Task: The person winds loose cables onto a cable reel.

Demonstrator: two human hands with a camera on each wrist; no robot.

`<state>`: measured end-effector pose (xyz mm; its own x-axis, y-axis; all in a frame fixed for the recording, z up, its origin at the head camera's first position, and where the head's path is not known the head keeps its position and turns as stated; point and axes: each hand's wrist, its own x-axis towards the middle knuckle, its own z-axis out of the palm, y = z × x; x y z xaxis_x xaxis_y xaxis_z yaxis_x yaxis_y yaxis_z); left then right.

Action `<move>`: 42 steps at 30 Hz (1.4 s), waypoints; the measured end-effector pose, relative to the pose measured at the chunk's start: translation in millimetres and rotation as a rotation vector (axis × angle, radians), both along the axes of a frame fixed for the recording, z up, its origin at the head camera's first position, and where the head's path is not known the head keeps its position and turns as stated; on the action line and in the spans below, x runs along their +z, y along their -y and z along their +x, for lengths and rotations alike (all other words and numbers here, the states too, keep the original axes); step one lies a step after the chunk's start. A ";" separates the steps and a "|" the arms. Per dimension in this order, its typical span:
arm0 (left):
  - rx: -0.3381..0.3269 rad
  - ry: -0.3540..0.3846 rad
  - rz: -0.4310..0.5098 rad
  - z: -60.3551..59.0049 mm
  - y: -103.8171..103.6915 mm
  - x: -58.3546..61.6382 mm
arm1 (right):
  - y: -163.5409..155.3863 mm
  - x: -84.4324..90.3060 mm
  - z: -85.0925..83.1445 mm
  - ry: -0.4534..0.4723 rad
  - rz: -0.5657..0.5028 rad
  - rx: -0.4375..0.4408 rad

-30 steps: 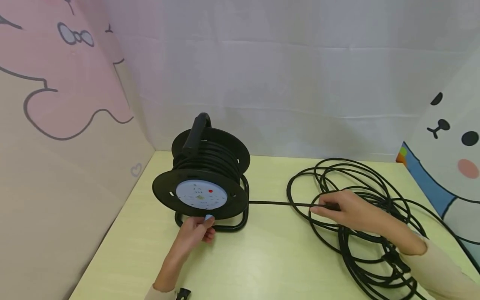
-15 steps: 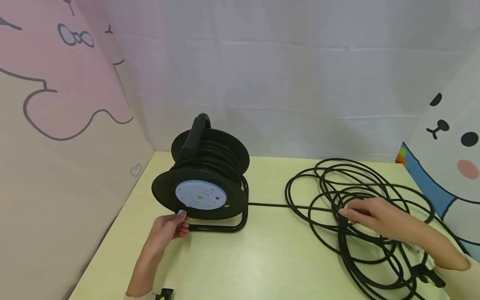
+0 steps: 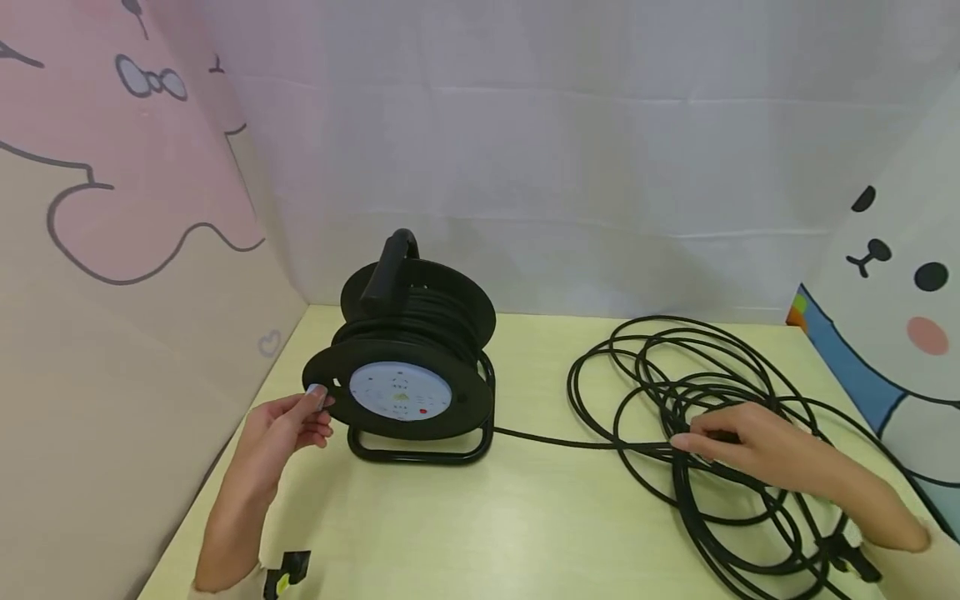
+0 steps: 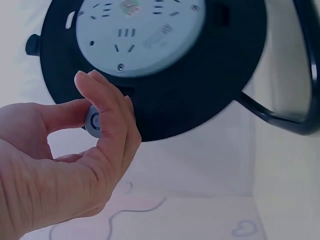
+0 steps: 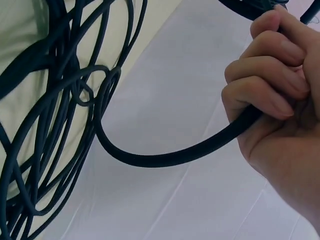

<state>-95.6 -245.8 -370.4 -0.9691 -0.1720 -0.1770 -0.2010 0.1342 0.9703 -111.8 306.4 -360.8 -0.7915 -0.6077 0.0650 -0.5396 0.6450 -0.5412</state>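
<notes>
A black cable reel [image 3: 467,398] with a white socket face [image 4: 135,35] stands on the table at the left in the head view. Cable is wound round its drum, under a black carrying handle [image 3: 384,275]. My left hand [image 3: 262,442] is at the left edge of the front flange, pinching a small grey crank knob [image 4: 94,121] between thumb and fingers. To the right, my right hand [image 3: 757,446] grips the black cable [image 5: 160,159], its fingers curled round it. From the reel's base, the cable runs slack across to that hand.
Loose coils of cable [image 3: 573,383] lie in a tangled heap under and around my right hand. A tubular frame [image 3: 420,457] carries the reel on the pale yellow table [image 3: 525,533]. Printed cloth walls [image 3: 562,167] rise at the back and both sides.
My left hand has swung from below the reel to its left side with the knob, turning the reel clockwise. My right hand has shifted right, and the cable to the reel now sags.
</notes>
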 end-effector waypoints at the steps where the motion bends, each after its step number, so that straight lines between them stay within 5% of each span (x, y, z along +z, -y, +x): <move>1: 0.000 -0.013 0.001 0.1 -1.0 4.2 | 2.7 -2.3 -0.5 0.000 -0.018 0.006; 13: -0.007 -0.116 -0.045 -0.8 -31.2 43.9 | 33.5 -25.9 -15.5 0.030 -0.108 0.095; 22: -0.037 -0.173 -0.033 -0.3 -63.5 57.3 | 56.9 -38.0 -26.5 0.093 -0.124 0.137; 30: -0.116 -0.197 -0.036 -3.4 -84.6 59.9 | 71.4 -44.0 -33.9 0.143 -0.114 0.153; 42: -0.251 -0.159 0.081 -8.1 -116.1 43.8 | 86.1 -50.5 -41.4 0.161 -0.111 0.181</move>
